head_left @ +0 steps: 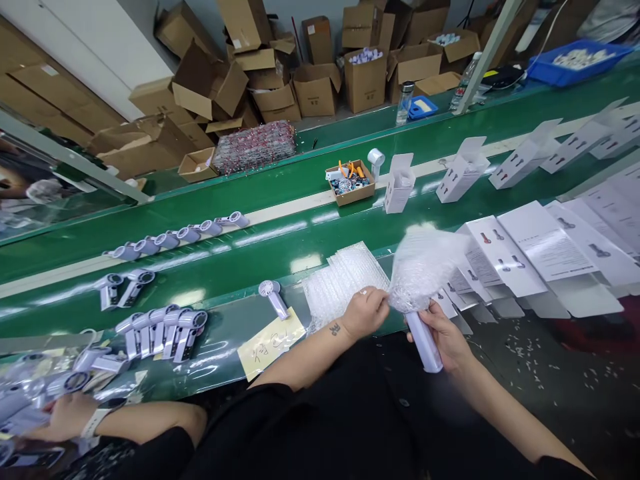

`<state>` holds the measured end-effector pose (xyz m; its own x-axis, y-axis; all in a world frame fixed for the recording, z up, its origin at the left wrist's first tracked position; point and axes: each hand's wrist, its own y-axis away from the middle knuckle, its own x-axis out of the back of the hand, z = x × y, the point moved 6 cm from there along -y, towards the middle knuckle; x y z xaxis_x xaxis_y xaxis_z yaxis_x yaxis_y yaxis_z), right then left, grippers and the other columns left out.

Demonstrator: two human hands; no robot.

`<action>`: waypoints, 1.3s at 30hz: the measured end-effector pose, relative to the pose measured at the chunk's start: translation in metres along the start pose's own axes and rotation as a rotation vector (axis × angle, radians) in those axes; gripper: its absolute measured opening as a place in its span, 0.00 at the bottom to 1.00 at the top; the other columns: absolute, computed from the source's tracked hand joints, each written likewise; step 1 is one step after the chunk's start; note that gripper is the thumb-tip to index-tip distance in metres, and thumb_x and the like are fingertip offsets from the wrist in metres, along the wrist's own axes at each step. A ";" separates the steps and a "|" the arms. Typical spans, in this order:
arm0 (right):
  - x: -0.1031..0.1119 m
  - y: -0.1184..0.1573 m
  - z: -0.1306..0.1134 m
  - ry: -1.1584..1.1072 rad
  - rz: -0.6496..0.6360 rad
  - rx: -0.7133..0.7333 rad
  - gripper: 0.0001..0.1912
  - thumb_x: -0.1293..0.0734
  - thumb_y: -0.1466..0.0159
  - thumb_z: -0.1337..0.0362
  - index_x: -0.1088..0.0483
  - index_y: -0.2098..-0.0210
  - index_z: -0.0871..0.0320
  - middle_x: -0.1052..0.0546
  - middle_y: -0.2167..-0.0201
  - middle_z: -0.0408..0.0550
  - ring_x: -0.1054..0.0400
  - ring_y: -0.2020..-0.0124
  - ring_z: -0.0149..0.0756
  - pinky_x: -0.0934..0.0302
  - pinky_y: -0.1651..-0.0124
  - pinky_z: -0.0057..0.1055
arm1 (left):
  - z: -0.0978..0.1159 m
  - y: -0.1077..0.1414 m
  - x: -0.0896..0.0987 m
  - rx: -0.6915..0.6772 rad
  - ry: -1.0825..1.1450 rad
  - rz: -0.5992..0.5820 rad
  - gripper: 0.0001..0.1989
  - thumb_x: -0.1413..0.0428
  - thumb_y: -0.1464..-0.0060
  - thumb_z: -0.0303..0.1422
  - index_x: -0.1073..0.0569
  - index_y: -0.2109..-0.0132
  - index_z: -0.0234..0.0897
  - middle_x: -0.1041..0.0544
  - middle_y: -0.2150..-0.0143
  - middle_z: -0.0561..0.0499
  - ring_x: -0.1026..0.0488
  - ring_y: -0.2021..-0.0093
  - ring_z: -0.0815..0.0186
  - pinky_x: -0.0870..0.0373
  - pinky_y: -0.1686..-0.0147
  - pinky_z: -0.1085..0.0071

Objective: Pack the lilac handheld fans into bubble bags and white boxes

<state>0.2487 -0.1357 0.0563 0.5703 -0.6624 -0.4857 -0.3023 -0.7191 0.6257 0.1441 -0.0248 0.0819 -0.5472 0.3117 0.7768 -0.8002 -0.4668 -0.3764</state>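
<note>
Gripping lavender device [424, 343] by its handle, right hand [447, 337], in front of torso; upper end inside bubble-wrap bag [425, 263]. Left hand [367, 312] pinching bag edge. Flat bubble sheets [345, 280] just beyond left hand, white boxes [545, 243] at right. Farther: parts carton [356, 195] on green surface [280, 233], cardboard boxes [315, 93] behind.

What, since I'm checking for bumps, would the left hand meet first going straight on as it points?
Likely the bubble-wrap bag over the upper end of the lilac device; the left hand seems to pinch its edge, though depth is unclear.
</note>
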 end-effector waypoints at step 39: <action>0.153 -0.013 0.022 0.354 0.718 0.517 0.20 0.29 0.54 0.51 0.32 0.68 0.58 0.27 0.73 0.43 0.32 0.70 0.36 0.35 0.66 0.33 | -0.024 0.021 -0.010 0.553 0.846 -0.484 0.09 0.46 0.62 0.24 0.31 0.68 0.34 0.28 0.70 0.53 0.30 0.70 0.69 0.32 0.68 0.72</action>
<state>0.3230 -0.2322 -0.0396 0.2893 -0.9410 0.1756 -0.9223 -0.2250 0.3143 0.1270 -0.0176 0.0537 -0.3670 0.9239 0.1085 -0.8700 -0.3822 0.3113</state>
